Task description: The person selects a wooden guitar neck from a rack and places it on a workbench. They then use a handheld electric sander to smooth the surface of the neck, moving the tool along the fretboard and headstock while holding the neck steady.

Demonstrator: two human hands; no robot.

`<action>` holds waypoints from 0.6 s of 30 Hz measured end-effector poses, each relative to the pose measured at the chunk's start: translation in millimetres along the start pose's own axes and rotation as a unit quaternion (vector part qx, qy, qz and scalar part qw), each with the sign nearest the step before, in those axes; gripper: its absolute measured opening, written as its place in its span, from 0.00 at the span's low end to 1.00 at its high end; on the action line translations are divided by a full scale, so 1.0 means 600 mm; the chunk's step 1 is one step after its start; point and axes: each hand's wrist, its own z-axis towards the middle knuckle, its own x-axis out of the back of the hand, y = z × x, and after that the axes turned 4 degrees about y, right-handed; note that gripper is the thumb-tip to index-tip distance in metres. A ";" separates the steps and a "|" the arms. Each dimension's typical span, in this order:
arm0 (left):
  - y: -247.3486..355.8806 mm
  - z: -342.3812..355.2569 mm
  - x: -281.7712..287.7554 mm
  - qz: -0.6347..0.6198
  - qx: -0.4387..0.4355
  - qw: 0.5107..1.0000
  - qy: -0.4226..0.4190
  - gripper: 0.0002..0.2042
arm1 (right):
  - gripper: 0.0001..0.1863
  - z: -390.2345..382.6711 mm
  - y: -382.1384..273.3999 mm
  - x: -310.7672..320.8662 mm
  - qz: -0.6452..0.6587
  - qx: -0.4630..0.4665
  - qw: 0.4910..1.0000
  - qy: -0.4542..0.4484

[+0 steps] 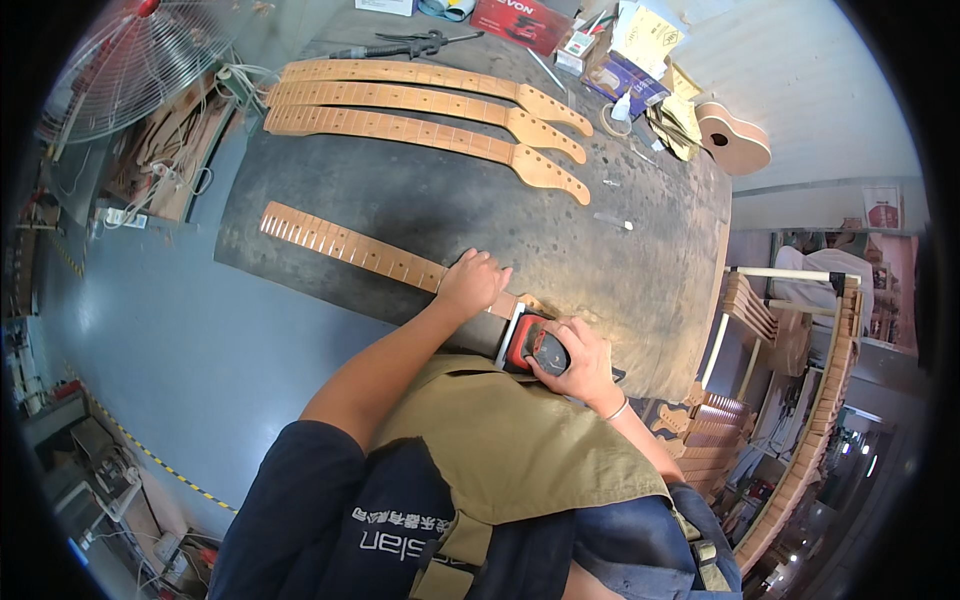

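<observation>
Left hand [472,282] pressed flat, grip spread apart, on a pale wooden guitar neck [345,246] with dark fret slots, lying along the near edge of the dusty black tabletop [420,190]. Right hand [578,360] just beside, grip clamped on a red and black power sander [528,343] at the neck's headstock end. Along the far edge, three finished necks [420,100] side by side, smooth and amber. Toward the far right corner, cardboard boxes [630,55], then a small rounded guitar body [735,140].
</observation>
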 end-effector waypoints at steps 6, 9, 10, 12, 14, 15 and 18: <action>0.003 0.001 0.010 -0.002 0.000 1.000 -0.020 0.19 | 0.28 0.009 -0.002 0.004 -0.009 0.012 1.000 -0.006; 0.002 0.001 0.010 0.000 0.006 1.000 -0.029 0.19 | 0.28 0.008 -0.004 0.003 0.002 -0.002 1.000 -0.017; 0.003 0.002 0.011 -0.002 0.006 1.000 -0.030 0.19 | 0.28 0.009 -0.005 0.004 0.002 -0.005 1.000 -0.016; 0.003 0.002 0.010 -0.002 0.004 1.000 -0.025 0.19 | 0.28 0.017 -0.003 0.005 -0.005 0.003 1.000 -0.010; 0.004 0.002 0.009 0.002 0.001 1.000 -0.014 0.19 | 0.28 0.020 -0.002 0.007 -0.004 0.009 1.000 -0.014; 0.003 0.001 0.008 -0.001 0.004 1.000 -0.012 0.19 | 0.28 0.019 -0.002 0.010 0.001 0.009 1.000 -0.022; 0.004 0.002 0.008 -0.006 0.007 1.000 -0.011 0.19 | 0.28 0.023 -0.004 0.009 -0.007 0.008 1.000 -0.023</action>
